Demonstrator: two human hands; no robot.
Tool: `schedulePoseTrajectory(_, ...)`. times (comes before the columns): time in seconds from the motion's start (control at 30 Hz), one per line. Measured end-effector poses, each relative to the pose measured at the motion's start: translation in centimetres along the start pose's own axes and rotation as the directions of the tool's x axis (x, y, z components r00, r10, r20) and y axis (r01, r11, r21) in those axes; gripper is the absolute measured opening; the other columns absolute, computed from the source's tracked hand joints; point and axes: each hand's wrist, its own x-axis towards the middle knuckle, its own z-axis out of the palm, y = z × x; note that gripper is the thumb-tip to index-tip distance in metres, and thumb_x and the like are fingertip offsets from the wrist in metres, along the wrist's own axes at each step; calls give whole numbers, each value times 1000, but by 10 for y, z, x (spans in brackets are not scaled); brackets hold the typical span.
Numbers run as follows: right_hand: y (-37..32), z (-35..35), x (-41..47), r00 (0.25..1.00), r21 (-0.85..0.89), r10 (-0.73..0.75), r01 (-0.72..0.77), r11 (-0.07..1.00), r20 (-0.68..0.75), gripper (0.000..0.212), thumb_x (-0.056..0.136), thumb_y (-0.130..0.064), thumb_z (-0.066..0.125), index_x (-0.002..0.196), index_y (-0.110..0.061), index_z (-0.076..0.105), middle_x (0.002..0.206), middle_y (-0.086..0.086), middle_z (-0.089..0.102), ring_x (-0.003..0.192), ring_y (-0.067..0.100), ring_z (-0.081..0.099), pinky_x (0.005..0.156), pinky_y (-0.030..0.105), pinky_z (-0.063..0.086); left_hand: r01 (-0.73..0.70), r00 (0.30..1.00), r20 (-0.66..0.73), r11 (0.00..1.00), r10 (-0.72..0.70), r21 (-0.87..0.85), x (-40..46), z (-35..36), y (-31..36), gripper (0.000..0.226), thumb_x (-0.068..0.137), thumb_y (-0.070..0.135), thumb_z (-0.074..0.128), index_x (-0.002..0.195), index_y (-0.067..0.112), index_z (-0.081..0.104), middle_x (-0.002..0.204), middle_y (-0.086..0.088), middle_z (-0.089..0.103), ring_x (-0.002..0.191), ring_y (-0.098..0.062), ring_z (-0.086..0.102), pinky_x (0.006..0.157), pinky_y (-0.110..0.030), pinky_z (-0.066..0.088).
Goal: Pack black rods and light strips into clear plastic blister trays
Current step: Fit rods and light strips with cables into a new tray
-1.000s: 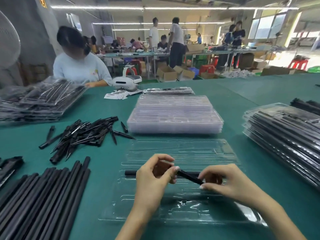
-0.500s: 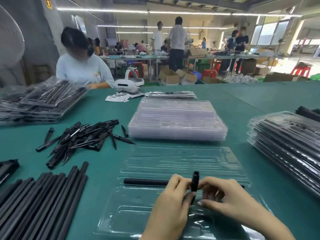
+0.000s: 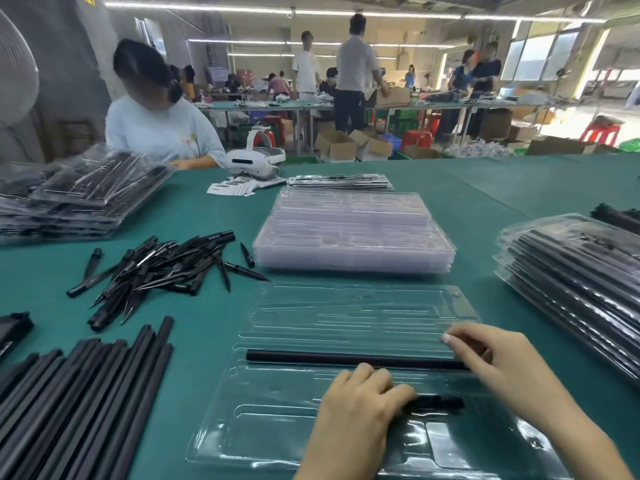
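Big workshop hall going on behind: fluorescent tube lights glowing along the ceiling, daylight pouring through the windows, people working at long green tables, cardboard boxes sitting around.

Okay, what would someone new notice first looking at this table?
Probably the two hands at the open clear tray up front: the left hand presses a short black piece into it, the right hand touches a long black rod. Next, the spike pile at left.
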Motion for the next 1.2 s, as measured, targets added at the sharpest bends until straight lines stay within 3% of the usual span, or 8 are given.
schedulePoseTrajectory(0.17,-4,7,-1,993,-59,-83,88,994,83,9,87,-43,60,79,-40,63,78,-24,64,71,3,58,62,26,48,-18,998,61,1000,19,-9,-1,1,2,35,44,38,86,75,45,72,76,21,61,63,-1,57,55,-10,41)
schedulePoseTrajectory(0.47,-14,15,0,922,-13,-233,249,968,309,16,83,-54,58,90,-41,63,86,-21,63,73,6,59,64,22,48,-6,999,44,1000,6,-8,-7,5,1,17,62,51,72,78,45,68,77,24,60,71,5,56,63,-12,42)
schedulePoseTrajectory(0.63,-18,14,1,880,51,-290,293,955,377,30,74,-63,62,94,-42,64,87,-13,58,66,7,56,59,18,44,128,988,110,969,-106,-210,-5,-8,-14,26,92,39,51,116,38,61,115,17,55,109,-3,45,94,-21,30)
schedulePoseTrajectory(0.73,-18,13,1,866,24,-281,298,954,413,32,70,-67,63,92,-45,64,85,-11,60,70,8,56,60,16,43,277,958,2,918,-288,-286,-2,-25,-48,27,94,34,52,120,36,57,115,19,56,111,1,46,101,-24,30)
schedulePoseTrajectory(0.87,-17,12,3,863,18,-273,294,956,425,34,68,-71,60,89,-45,66,81,-12,61,68,7,57,59,13,42,573,790,-112,790,-603,-219,-7,-57,-114,28,92,26,57,119,31,58,101,12,59,103,-10,54,98,-35,40)
schedulePoseTrajectory(1.0,-20,12,3,865,8,-262,286,958,427,32,69,-70,58,91,-47,64,83,-15,62,71,8,59,61,14,44,804,591,-84,594,-802,-13,-31,-86,-187,35,93,27,54,127,21,52,114,-1,58,113,-23,50,97,-39,40)
schedulePoseTrajectory(1.1,-19,15,4,862,14,-273,296,955,427,34,71,-71,52,96,-50,61,86,-15,63,74,9,59,63,17,46,839,498,-88,454,-863,300,-67,-106,-235,39,97,28,46,135,15,43,134,-10,45,127,-29,37,102,-44,34)
schedulePoseTrajectory(1.2,-18,20,4,863,11,-272,296,955,426,23,76,-64,54,97,-54,56,85,-17,62,72,9,58,63,18,46,867,354,-167,257,-920,426,-117,-131,-270,37,99,24,41,133,10,42,136,-15,40,127,-33,34,102,-45,34)
